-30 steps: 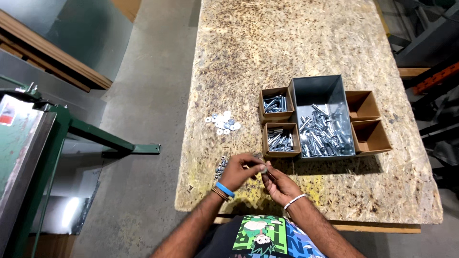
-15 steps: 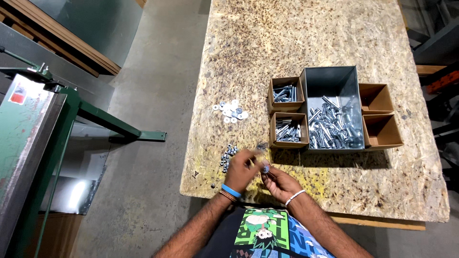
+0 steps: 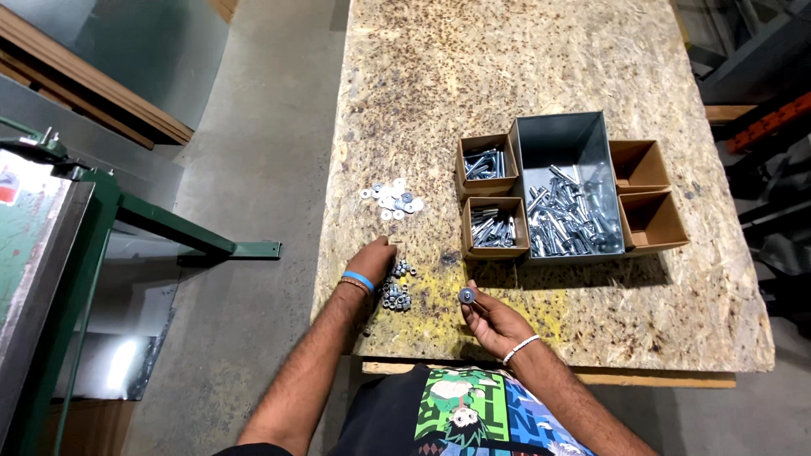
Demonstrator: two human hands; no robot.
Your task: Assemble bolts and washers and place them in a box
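- Chipboard table (image 3: 541, 76), pale and speckled, with a yellow paint stain near the front edge.
- Left hand (image 3: 372, 260) with a blue wristband, lying at the left edge of the table, fingers bent down on a small heap of dark nuts (image 3: 396, 287); cannot tell if any nut is pinched.
- Right hand (image 3: 492, 319) with a white bracelet, raised just above the front of the table, thumb and fingers closed on a bolt with a round washer (image 3: 466, 295) at the tip; other fingers loosely curled.
- Bolt held upright-ish, between the nut heap and the shadow of the boxes, not touching the table.
- Scattered flat white washers (image 3: 391, 199) further back, well apart from both hands.
- Grey metal bin (image 3: 564, 139), rectangular, in the middle of the box group, full of long silver bolts (image 3: 566, 221).
- Two small brown cardboard boxes on its left: back one (image 3: 484, 160) with a few dark bolts, front one (image 3: 494, 228) with shiny short bolts.
- Two more brown cardboard boxes on its right, back (image 3: 639, 165) and front (image 3: 652, 221), touching the bin.
- Green metal machine frame (image 3: 127, 211) on the left, on the grey concrete floor, with a small red and white label (image 3: 7, 190) on its top; print too small to tell.
- Shirt with colourful cartoon print (image 3: 469, 414) at the bottom.
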